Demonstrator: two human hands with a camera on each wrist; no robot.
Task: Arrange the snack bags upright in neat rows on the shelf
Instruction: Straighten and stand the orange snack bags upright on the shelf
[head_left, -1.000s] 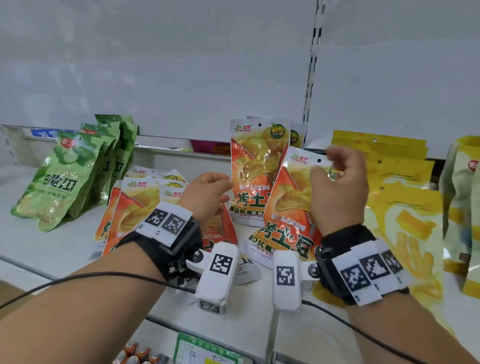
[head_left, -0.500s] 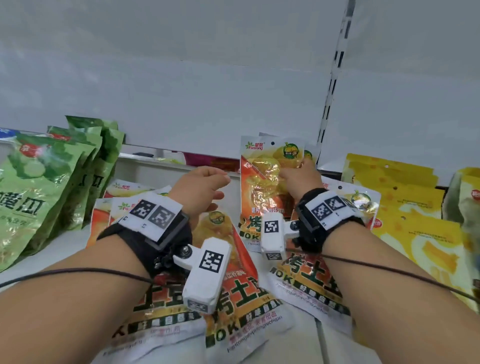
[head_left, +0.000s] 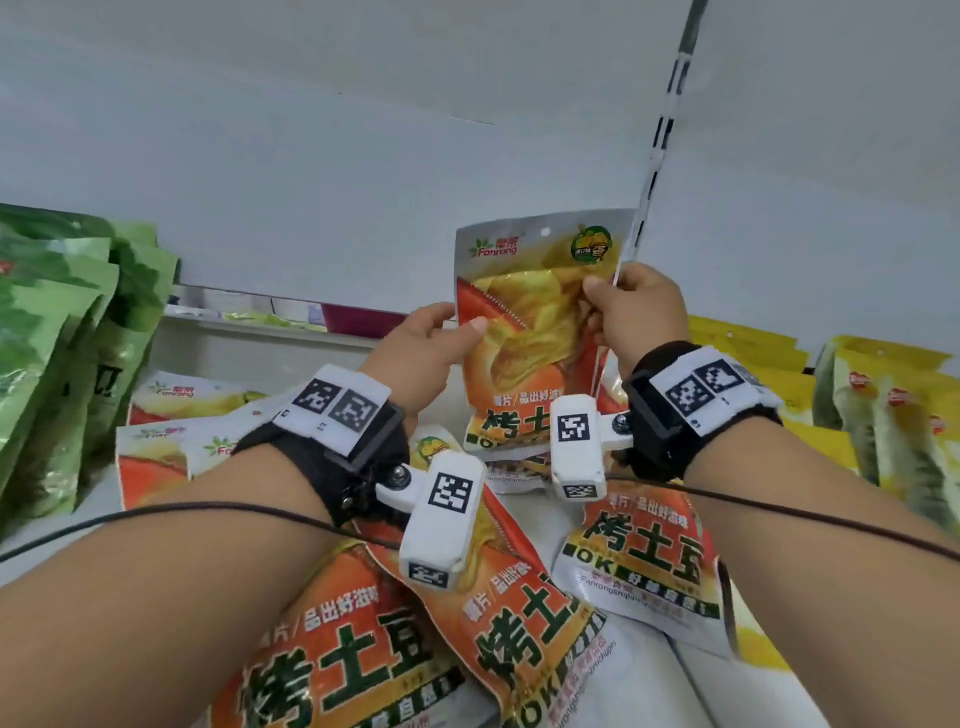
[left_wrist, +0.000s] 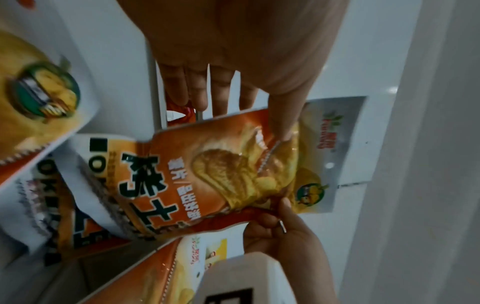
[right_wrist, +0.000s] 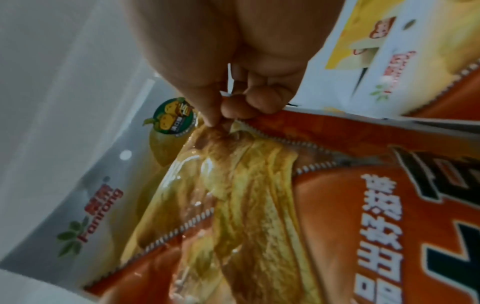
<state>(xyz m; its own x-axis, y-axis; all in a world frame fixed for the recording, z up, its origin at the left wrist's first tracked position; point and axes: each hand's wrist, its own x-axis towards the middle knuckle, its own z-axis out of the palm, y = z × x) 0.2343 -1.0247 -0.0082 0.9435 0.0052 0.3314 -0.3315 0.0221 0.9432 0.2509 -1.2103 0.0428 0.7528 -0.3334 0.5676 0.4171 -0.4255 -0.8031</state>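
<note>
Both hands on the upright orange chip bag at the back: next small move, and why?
Probably ease the orange chip bag back against the rear wall and let go. The left hand and right hand pinch its side edges, it stands upright, and other orange bags lie flat in front, waiting.

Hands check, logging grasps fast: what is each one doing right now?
Left hand: thumb and fingers hold the left edge of the upright orange chip bag.
Right hand: pinches the same bag's right edge.
</note>
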